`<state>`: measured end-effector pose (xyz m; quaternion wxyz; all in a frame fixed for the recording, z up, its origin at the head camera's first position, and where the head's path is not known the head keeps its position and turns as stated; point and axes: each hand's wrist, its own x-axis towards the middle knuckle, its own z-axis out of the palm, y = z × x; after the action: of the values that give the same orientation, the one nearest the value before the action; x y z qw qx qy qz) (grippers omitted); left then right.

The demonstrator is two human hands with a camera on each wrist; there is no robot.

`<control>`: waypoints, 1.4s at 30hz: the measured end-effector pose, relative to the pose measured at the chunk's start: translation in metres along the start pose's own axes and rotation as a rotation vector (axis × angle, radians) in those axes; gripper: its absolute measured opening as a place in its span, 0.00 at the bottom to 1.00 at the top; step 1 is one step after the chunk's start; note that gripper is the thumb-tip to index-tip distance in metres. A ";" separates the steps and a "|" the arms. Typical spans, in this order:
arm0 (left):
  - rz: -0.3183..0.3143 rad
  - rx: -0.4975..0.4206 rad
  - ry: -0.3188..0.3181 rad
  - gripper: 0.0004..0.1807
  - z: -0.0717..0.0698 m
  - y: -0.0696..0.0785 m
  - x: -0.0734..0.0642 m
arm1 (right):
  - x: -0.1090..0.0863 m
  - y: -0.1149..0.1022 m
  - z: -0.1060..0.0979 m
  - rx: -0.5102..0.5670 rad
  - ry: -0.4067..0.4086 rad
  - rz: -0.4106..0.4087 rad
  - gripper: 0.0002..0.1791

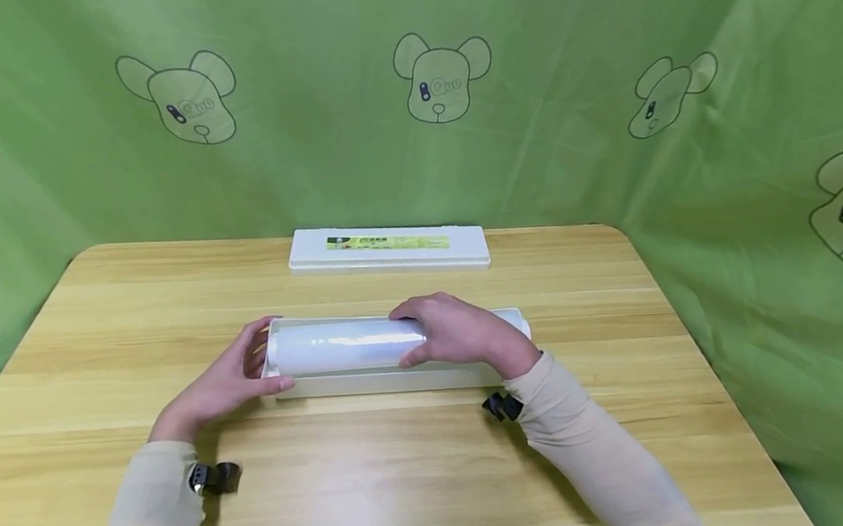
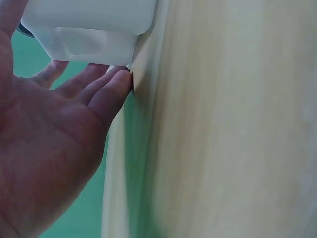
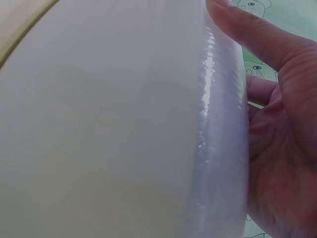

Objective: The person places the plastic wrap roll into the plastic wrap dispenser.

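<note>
A roll of cling film (image 1: 346, 345) lies lengthwise in a long white plastic box (image 1: 372, 382) at the middle of the table. My left hand (image 1: 225, 385) holds the box's left end, thumb at the front and fingers round the far side. In the left wrist view, several fingertips touch the end wall of the box (image 2: 91, 44). Over the roll's right half, my right hand (image 1: 458, 332) grips it from above, thumb on the near side. The right wrist view shows the shiny film (image 3: 223, 129) rising above the box's wall (image 3: 99, 129).
Behind the box, a white lid (image 1: 391, 257) with a yellow-green label lies near the far edge of the wooden table (image 1: 351, 486). Green curtains (image 1: 337, 162) with printed mouse heads hang behind and at both sides. Black wrist cameras (image 1: 215, 478) sit on both sleeves.
</note>
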<state>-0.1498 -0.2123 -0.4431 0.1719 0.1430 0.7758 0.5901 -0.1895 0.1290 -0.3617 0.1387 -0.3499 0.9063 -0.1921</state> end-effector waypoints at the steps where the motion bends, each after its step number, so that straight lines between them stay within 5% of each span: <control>1: 0.000 0.003 0.002 0.56 0.000 0.000 0.000 | 0.000 0.000 0.001 0.002 0.000 0.001 0.36; 42: -0.037 0.027 -0.004 0.57 -0.002 0.001 -0.001 | 0.000 0.008 0.018 0.009 0.025 0.004 0.32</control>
<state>-0.1497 -0.2140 -0.4417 0.1826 0.1321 0.7858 0.5760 -0.1875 0.1305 -0.3811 0.1293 -0.3448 0.9079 -0.2001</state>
